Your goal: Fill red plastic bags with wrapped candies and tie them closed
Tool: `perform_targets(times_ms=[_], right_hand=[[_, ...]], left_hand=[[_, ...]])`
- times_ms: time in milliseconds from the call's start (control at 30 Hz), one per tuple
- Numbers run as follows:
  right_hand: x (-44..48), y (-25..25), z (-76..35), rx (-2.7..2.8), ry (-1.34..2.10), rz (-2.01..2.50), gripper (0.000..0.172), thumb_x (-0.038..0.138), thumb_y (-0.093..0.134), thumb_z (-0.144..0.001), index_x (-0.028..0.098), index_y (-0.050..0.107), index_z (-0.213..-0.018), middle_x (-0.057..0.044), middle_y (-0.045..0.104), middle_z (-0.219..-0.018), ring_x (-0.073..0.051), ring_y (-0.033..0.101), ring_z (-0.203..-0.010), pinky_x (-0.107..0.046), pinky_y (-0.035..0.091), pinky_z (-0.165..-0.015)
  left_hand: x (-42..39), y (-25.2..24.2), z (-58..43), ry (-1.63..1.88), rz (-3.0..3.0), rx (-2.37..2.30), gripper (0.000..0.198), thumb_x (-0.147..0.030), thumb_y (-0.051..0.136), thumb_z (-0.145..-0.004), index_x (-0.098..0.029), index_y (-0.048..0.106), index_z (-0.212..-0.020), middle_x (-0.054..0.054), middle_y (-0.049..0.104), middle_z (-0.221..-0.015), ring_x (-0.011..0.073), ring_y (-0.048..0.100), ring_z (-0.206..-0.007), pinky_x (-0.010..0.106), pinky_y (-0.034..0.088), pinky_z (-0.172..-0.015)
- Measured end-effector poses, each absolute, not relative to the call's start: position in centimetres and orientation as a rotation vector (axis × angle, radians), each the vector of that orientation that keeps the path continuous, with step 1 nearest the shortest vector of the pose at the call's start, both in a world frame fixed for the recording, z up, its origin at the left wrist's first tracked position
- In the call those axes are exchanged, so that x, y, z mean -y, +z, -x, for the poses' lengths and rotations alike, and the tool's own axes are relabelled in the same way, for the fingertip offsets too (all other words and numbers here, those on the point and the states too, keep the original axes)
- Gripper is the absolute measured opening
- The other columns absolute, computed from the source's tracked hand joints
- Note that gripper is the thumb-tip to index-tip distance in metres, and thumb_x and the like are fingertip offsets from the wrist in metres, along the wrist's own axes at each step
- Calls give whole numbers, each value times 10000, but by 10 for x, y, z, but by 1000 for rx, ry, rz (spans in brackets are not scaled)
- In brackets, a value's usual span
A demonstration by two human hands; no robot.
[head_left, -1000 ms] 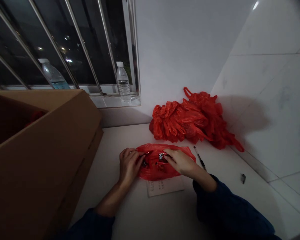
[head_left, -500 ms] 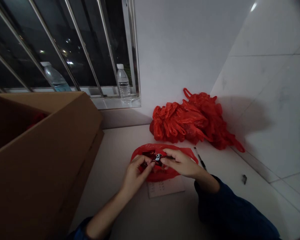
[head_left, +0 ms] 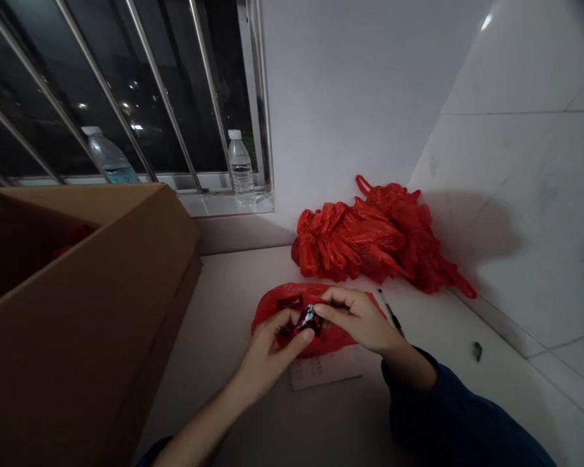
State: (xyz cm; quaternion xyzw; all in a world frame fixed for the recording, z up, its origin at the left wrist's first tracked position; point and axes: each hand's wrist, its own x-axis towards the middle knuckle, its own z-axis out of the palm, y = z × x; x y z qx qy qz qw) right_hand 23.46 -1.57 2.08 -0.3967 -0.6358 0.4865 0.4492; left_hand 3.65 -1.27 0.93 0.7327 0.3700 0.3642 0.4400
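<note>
Over a spread red plastic bag (head_left: pixel 267 299), my left hand (head_left: pixel 272 347) and my right hand (head_left: pixel 363 319) hold a small shiny dark packet (head_left: pixel 309 319) with white print between them. The left thumb and fingers pinch its lower left side. My right fingers are closed at its upper right; their tips are partly hidden. Another dark red shiny packet (head_left: pixel 290 302) lies on the bag, just above my left fingers. The bag partly covers a sheet or booklet (head_left: pixel 326 373) with faint writing.
A large open cardboard box (head_left: pixel 92 311) stands at the left with something red inside. Piled red plastic bags (head_left: pixel 370 233) lie against the wall. A black pen (head_left: pixel 390 312) and a small dark object (head_left: pixel 477 351) are to the right. Two bottles (head_left: pixel 241 167) (head_left: pixel 109 157) stand by the barred window.
The dark packet has turned more upright between my hands and shows more of its surface. My left hand has shifted slightly down, uncovering the other packet on the bag.
</note>
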Motion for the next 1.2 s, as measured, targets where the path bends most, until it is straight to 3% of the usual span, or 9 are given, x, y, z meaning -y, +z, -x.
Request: perform_targets(times_ms=[233,433,767,933,1200], right_hand=[[19,48,-234,1756,728,1124,238,368,593,-920,185,643,-776,32,634,-733,-100,549,-663,-215,381,-591],[14,42,-226,1749,757,1110,311,380,564,-939,181,573,-700,47,561,-631,-92,501,-598,-219,365,-580],[12,32,-223,1573,1028,1036,295,414,588,-908,197,542,-714,46,552,-643,-100,537,-570,-225,427,-561],[10,31,-224,1546,1105,1001,285,405,603,-896,194,543,-714,48,556,-632,-98,543,-542,-226,425,-542],[11,35,-224,1725,735,1200,328,401,583,-918,197,549,-663,47,563,-590,-100,507,-557,-228,369,-554]], left_hand=[[3,20,-41,850,-1968,-975,337,-388,640,-825,-172,442,-657,-39,455,-650,107,398,-634,225,303,-602],[6,22,-31,807,-1890,-896,354,-377,638,-846,-176,407,-667,-45,433,-661,100,376,-641,216,307,-615],[5,21,-29,813,-1768,-831,337,-367,688,-823,-161,459,-687,-29,498,-692,106,423,-674,223,333,-648],[1,11,-31,730,-1483,-665,254,-363,708,-808,-135,599,-792,4,576,-785,120,501,-736,240,409,-720],[4,17,-35,651,-1400,-670,273,-401,664,-857,-140,668,-938,32,625,-881,139,544,-814,268,436,-799]])
